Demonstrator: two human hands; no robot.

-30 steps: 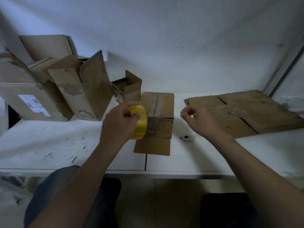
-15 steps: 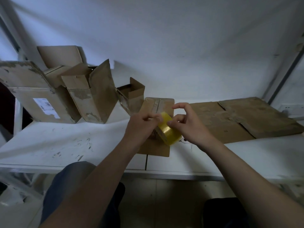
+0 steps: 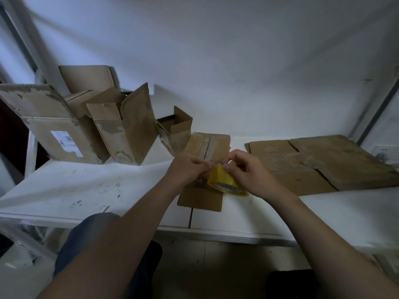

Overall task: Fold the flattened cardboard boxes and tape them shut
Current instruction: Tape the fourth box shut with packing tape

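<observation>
Above the worn cardboard box on the desk, the left grip and right grip, both curled tight, pinched a glossy yellow tape roll.

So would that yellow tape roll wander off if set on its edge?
Likely: the tape roll is a round ring, so on edge it could roll across the table. It seems light, since the left hand and right hand hold it up between their fingers.
</observation>
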